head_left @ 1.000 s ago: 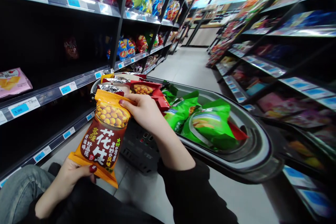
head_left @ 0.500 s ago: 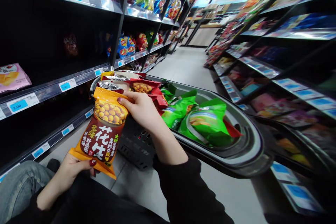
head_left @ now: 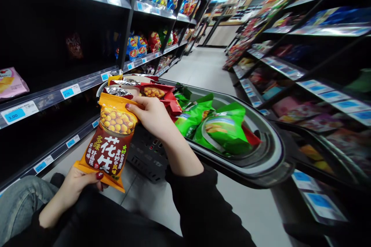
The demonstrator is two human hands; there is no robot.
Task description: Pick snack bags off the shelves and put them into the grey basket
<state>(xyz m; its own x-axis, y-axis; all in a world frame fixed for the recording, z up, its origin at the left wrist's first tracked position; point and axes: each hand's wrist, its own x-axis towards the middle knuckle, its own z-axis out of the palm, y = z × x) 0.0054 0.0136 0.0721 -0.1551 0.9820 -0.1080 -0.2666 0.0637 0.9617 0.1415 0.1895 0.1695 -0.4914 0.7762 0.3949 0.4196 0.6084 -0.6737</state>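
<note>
An orange and brown peanut snack bag (head_left: 108,142) with white characters is held upright between both hands. My left hand (head_left: 77,185) pinches its bottom edge from below, thumb on the front. At the bag's top right corner, my right hand (head_left: 152,117) grips it, just in front of a dark shopping basket (head_left: 261,150). The basket holds green chip bags (head_left: 223,129) and red peanut bags (head_left: 162,96), with silver-backed packs at its far left end.
Dark shelves with blue price tags (head_left: 68,92) run along the left, holding a pink snack bag (head_left: 11,83) and chip bags (head_left: 137,46) further down. More stocked shelves line the right. A grey floor aisle (head_left: 203,69) runs ahead. My jeans-clad knee (head_left: 17,204) is at bottom left.
The view has drifted slightly; the bag, both hands and the basket sit a little lower left in the picture. Both hands keep the same grip on the bag.
</note>
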